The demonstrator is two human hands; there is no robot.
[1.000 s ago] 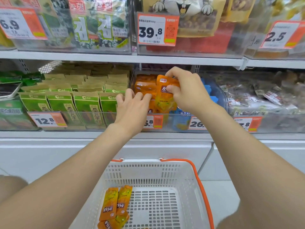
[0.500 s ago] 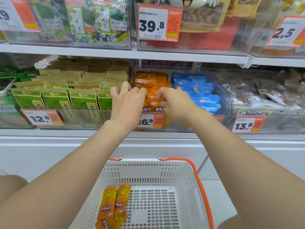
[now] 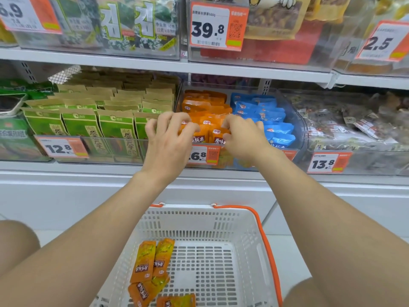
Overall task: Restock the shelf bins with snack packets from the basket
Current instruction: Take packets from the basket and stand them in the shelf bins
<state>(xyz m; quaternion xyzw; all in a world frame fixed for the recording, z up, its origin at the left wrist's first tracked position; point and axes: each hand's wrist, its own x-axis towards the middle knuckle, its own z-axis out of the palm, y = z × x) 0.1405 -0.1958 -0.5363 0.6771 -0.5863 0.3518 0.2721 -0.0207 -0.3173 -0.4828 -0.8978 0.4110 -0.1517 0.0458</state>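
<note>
While left hand (image 3: 168,140) and right hand (image 3: 244,139) curl over orange packets (image 3: 205,107), grip unclear through blur, price tag (image 3: 204,155) half covered

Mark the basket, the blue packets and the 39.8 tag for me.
basket (image 3: 188,222): head view, on its white back wall.
blue packets (image 3: 265,111): head view, middle of the pile.
39.8 tag (image 3: 212,27): head view, white part by the digits.
</note>
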